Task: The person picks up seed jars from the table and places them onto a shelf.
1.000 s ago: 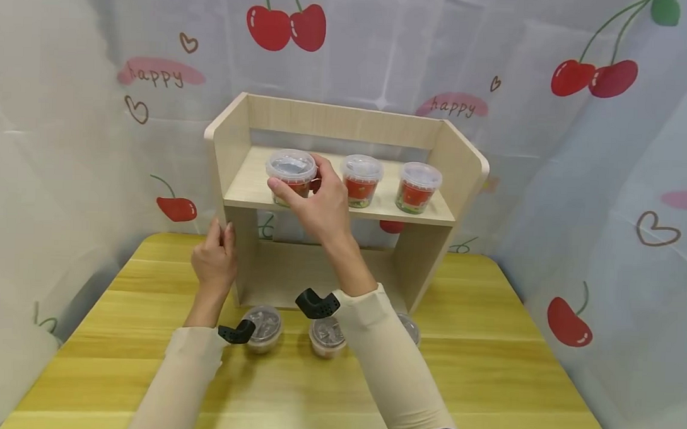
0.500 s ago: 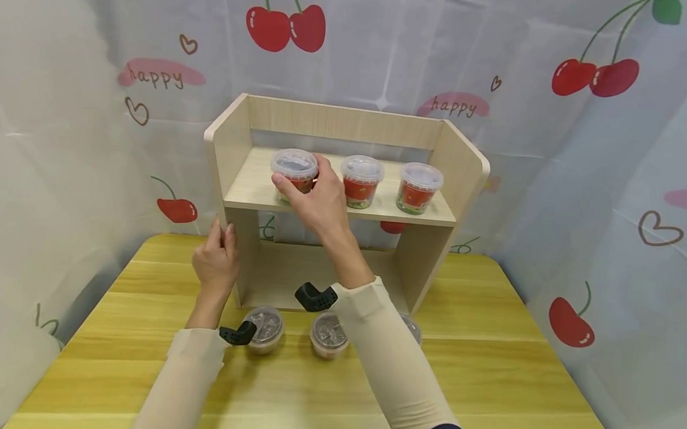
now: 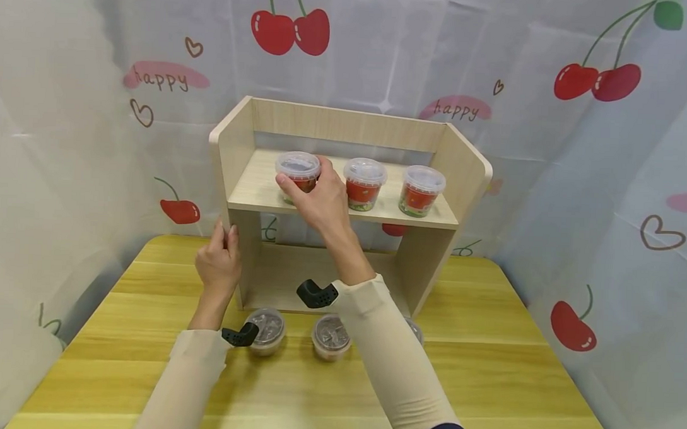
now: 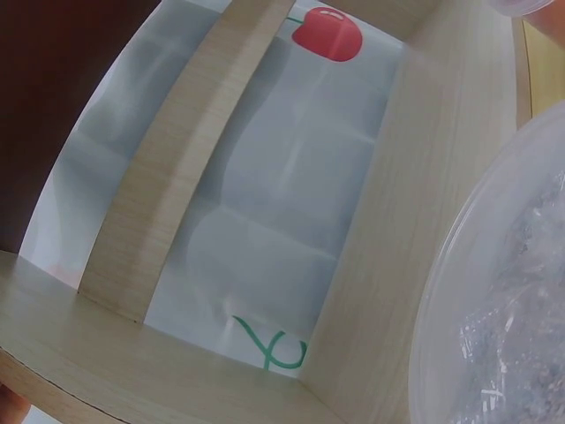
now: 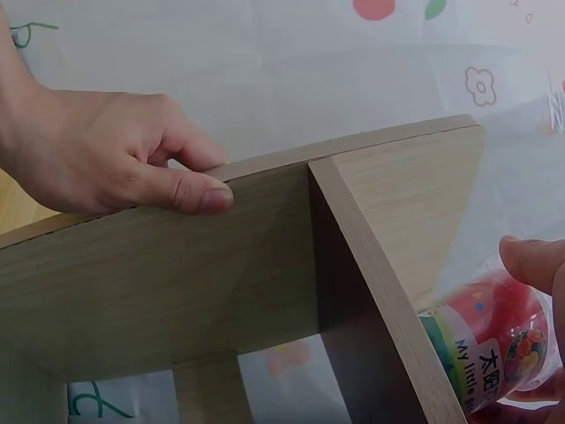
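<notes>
A small two-tier wooden shelf [image 3: 347, 117] stands on the table. My left hand [image 3: 218, 260] grips the edge of its left side panel; the right wrist view shows the thumb [image 5: 199, 193] on the panel's inner face. On the upper board, at the left, my right hand [image 3: 325, 204] holds a clear-lidded plastic tub [image 3: 297, 165] with a red label. Thumb and fingers lie around its upper part. Its base is partly hidden, and I cannot tell whether it fully rests on the board. A second tub [image 3: 362, 191] and a third tub [image 3: 418, 198] stand upright to its right.
In front of the shelf on the yellow wooden table [image 3: 486, 371] stand more lidded tubs: one at the left [image 3: 267, 330], one in the middle [image 3: 331, 336], and one mostly behind my right sleeve [image 3: 416, 330]. A cherry-print cloth [image 3: 383, 45] hangs behind.
The tub in my right hand has shifted slightly right along the upper board. My left hand keeps its grip on the side panel. The head view has moved a little.
</notes>
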A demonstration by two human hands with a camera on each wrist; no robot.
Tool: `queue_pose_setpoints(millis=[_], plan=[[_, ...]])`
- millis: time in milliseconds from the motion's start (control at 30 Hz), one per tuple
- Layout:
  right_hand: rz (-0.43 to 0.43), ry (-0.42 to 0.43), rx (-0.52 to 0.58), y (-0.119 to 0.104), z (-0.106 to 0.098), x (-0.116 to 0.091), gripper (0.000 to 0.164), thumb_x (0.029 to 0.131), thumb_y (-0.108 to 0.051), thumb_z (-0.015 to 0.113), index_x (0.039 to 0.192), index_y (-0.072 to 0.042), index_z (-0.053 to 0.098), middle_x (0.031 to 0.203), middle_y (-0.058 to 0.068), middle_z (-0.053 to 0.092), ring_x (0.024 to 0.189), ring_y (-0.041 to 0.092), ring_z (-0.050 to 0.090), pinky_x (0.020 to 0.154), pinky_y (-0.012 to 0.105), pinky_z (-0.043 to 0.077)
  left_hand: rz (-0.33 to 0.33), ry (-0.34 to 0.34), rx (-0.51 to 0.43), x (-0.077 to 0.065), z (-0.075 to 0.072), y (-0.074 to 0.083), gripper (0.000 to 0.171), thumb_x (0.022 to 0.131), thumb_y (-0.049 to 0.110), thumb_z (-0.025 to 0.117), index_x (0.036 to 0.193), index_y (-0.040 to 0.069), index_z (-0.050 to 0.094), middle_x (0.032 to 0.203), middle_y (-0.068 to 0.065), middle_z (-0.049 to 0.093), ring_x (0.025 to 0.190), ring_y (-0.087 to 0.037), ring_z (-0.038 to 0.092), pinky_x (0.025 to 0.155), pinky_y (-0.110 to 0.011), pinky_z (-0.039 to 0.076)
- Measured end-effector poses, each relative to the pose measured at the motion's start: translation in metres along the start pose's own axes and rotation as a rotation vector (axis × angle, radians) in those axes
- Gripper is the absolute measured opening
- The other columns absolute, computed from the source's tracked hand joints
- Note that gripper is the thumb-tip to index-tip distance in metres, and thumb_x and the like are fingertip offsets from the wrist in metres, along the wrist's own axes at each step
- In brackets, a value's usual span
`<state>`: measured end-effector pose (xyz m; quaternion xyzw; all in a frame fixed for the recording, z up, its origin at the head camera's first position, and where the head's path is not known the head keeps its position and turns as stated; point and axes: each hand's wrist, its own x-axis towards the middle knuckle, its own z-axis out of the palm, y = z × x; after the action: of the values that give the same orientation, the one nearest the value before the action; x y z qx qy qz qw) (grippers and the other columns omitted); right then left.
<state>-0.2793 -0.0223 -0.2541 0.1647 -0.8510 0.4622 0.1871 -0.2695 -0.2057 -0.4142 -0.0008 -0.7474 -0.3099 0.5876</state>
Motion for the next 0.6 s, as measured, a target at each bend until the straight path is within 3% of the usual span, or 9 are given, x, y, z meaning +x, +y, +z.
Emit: queue_pose_setpoints(millis=[200, 433, 600], plan=[[0.003, -0.006, -0.006, -0.001, 0.001, 0.001, 0.074, 0.086, -0.048, 0.072, 0.14, -0.005, 0.046, 0.128, 0.011, 0.06, 0.117, 0.024, 0.057, 0.098, 0.036, 0.044, -0.005, 0.001, 0.005, 0.0, 0.001, 0.0, 0.043, 0.103, 0.04, 0.045, 0.096, 0.0, 0.058, 0.053, -0.012, 0.043, 0.041, -0.032, 0.038, 0.041, -0.048, 0.028], [0.039, 0.026, -0.023, -0.001, 0.003, -0.003, 0.096, 0.08, -0.051, 0.075, 0.151, -0.003, 0.033, 0.141, 0.017, 0.051, 0.129, 0.028, 0.049, 0.105, 0.041, 0.038, -0.008, -0.001, 0.006, -0.001, 0.001, -0.002, 0.045, 0.104, 0.041, 0.045, 0.1, -0.001, 0.06, 0.053, -0.013, 0.045, 0.041, -0.032, 0.039, 0.041, -0.049, 0.029], [0.034, 0.02, -0.014, 0.0, 0.0, -0.01, 0.097, 0.081, -0.049, 0.076, 0.153, -0.003, 0.029, 0.144, 0.018, 0.048, 0.132, 0.029, 0.046, 0.107, 0.043, 0.036, -0.024, 0.007, 0.013, -0.003, 0.003, -0.002, 0.041, 0.102, 0.037, 0.047, 0.103, -0.001, 0.062, 0.053, -0.014, 0.045, 0.04, -0.035, 0.04, 0.041, -0.05, 0.03]])
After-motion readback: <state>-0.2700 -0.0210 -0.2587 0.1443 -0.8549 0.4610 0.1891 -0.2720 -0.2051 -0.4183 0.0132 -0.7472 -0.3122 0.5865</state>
